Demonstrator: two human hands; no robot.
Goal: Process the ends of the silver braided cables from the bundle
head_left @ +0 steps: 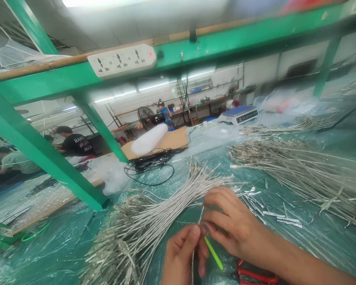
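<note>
My left hand (184, 250) pinches a thin braided silver cable (192, 261) between thumb and forefinger. Close against it, my right hand (230, 221) is closed near the cable's upper end. A slim bright green stick-shaped handle (214, 254) slants down from the right hand's fingers; whatever tip it has is hidden. Behind both hands a large bundle of silver cables (169, 206) lies fanned out. Below my right forearm is a red-handled tool (255, 275), partly cut off by the frame's lower edge.
More cable bundles (290, 170) lie on the right, beside silvery scraps (281, 217). Farther back are a blue-topped scale (239, 114), a coil of black cable (151, 160) and a white roll (150, 138). A green frame (47, 150) carries a power strip (123, 59). Other people sit in the background.
</note>
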